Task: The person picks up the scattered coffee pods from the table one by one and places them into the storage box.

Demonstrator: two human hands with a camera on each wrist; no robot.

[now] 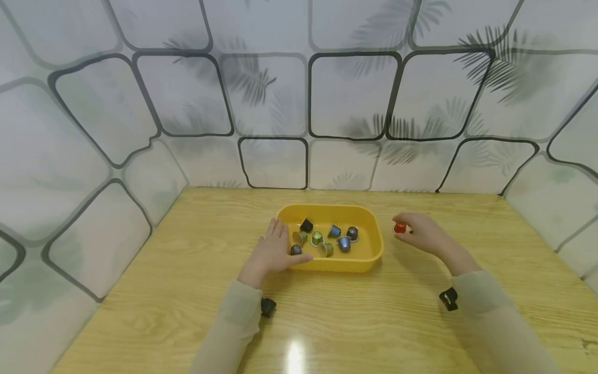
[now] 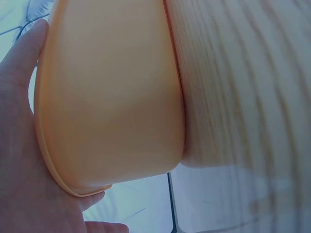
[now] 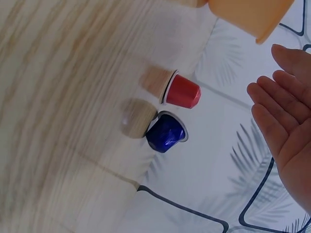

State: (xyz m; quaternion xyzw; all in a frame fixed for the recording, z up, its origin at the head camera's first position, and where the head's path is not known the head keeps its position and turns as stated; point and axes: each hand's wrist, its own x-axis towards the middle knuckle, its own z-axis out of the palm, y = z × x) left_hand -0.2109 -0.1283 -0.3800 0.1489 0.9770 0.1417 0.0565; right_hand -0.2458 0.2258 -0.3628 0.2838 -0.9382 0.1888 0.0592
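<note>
My left hand [image 1: 271, 253] rests over the left end of a yellow tray [image 1: 341, 265], fingers straight and thumb along the front rim. Against the tray's outer wall [image 2: 112, 97], the palm [image 2: 29, 145] shows in the left wrist view. Several coffee capsules lie in the tray, among them a blue capsule [image 1: 344, 243], a green capsule [image 1: 317, 238] and a black capsule [image 1: 306, 225]. Right of the tray, my right hand [image 1: 422, 235] hovers with relaxed fingers above a red capsule [image 3: 182, 91]. A dark blue capsule [image 3: 166, 132] lies beside it on the table, hidden by the hand in the head view.
Both stand on a light wooden table [image 1: 163, 306]. A pale cloth wall [image 1: 271, 104] with dark outlines and leaf prints borders its back and sides. Small black devices [image 1: 449, 299] sit at both wrists.
</note>
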